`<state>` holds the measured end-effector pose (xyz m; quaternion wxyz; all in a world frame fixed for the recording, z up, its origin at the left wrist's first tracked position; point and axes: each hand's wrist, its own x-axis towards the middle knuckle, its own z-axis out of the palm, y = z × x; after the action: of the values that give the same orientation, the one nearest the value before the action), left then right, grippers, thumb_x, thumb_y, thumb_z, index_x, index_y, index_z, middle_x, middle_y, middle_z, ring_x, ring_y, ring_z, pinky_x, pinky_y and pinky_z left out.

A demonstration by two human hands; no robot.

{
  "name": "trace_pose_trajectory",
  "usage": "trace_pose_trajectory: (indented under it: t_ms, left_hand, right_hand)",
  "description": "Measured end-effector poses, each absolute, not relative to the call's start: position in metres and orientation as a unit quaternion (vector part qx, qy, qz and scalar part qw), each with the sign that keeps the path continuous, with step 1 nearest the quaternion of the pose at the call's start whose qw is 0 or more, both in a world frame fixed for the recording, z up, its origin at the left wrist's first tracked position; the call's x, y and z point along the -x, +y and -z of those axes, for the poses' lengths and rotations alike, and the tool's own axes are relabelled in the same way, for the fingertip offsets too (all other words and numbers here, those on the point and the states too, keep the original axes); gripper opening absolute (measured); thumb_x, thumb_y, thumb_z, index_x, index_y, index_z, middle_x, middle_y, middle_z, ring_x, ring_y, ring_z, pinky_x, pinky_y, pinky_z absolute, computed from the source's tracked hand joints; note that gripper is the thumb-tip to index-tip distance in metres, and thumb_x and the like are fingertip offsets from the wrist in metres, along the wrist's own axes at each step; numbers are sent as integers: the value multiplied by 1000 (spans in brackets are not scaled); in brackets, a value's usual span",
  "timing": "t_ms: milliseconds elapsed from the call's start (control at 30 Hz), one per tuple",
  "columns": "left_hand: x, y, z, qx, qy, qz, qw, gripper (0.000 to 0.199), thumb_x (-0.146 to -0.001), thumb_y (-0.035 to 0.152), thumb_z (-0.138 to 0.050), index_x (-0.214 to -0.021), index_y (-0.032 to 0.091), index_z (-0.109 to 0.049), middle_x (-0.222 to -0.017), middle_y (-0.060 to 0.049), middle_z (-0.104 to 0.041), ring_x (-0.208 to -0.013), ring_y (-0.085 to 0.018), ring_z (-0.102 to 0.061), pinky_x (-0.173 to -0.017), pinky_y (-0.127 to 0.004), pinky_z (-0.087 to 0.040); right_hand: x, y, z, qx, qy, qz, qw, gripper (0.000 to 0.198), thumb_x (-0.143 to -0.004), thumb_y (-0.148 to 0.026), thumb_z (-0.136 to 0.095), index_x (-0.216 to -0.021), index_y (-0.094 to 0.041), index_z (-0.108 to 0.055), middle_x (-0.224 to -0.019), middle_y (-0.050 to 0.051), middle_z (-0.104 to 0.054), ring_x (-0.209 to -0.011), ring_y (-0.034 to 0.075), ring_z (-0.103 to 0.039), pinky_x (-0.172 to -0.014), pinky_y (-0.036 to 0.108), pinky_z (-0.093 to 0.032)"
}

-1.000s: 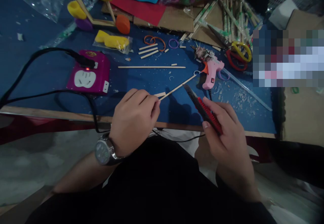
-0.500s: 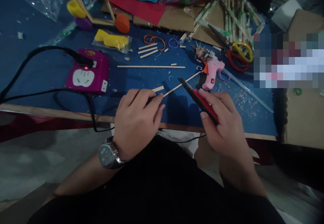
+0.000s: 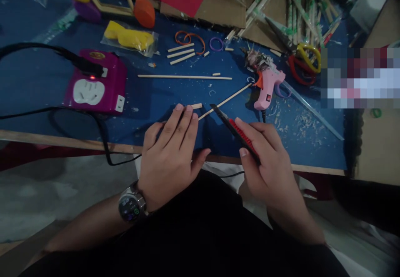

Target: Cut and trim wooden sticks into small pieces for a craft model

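My left hand (image 3: 170, 149) lies flat with its fingers stretched out, over the near end of a slanting thin wooden stick (image 3: 233, 97). Beside its fingertips is a short flat wooden piece (image 3: 196, 106). In my right hand (image 3: 270, 160) is a red and black utility knife (image 3: 239, 133), its dark blade pointing up and left, over or touching the stick; I cannot tell which. The stick's far end reaches a pink glue gun (image 3: 267, 87). Another long stick (image 3: 184, 76) lies farther back, with several short cut sticks (image 3: 181, 54) behind it.
On the left stands a purple power socket box (image 3: 100, 85) with a black cord. Scissors (image 3: 304, 66) with red and yellow handles and bundled sticks (image 3: 300, 14) lie at the back right. A bag of yellow pieces (image 3: 129, 37) and a wooden frame with coloured wheels (image 3: 109, 8) are at the back left.
My left hand's fingers have straightened from a bent grip and now lie flat over the stick. The knife in my right hand has shifted slightly left. The whole view has shifted a little.
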<state>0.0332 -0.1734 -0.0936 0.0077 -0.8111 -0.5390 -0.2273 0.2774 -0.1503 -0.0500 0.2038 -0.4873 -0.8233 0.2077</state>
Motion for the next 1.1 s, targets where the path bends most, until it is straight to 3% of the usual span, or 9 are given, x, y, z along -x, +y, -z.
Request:
trace_pose_trajectory:
  t_ms: [267, 633, 900, 1100]
  left_hand:
    - [-31, -173, 94, 815, -542, 206, -5, 78, -105, 46, -63, -163, -4, -47, -169, -30, -51, -163, -45, -46, -131, -53, -35]
    - [-32, -172, 94, 817, -543, 195, 7, 76, -107, 45, -60, -161, -7, -49, -169, -30, -51, -160, -45, -49, -128, -55, -40]
    - [-33, -173, 96, 812, -547, 203, -8, 78, -108, 46, -59, -164, -6, -46, -170, -31, -48, -163, -43, -46, -131, -54, -37]
    - [-33, -173, 96, 811, -552, 195, -6, 78, -109, 47, -58, -164, -6, -45, -171, -30, -48, -163, -44, -47, -130, -54, -37]
  right_hand:
    - [-270, -153, 49, 473, -832, -216, 196, 62, -105, -14, -53, -166, -20, -50, -142, 14, -59, -131, 28, -61, -115, 51, -56]
    - [-263, -159, 48, 471, -837, -210, 183, 62, -106, -13, -51, -167, -17, -48, -142, 15, -58, -134, 28, -60, -118, 49, -55]
    - [-257, -163, 48, 472, -838, -209, 179, 64, -105, -11, -51, -168, -15, -45, -143, 17, -57, -135, 28, -58, -120, 49, -54]
    - [-252, -163, 52, 469, -849, -168, 174, 69, -101, -7, -54, -169, -18, -44, -138, 17, -58, -129, 29, -61, -112, 52, -59]
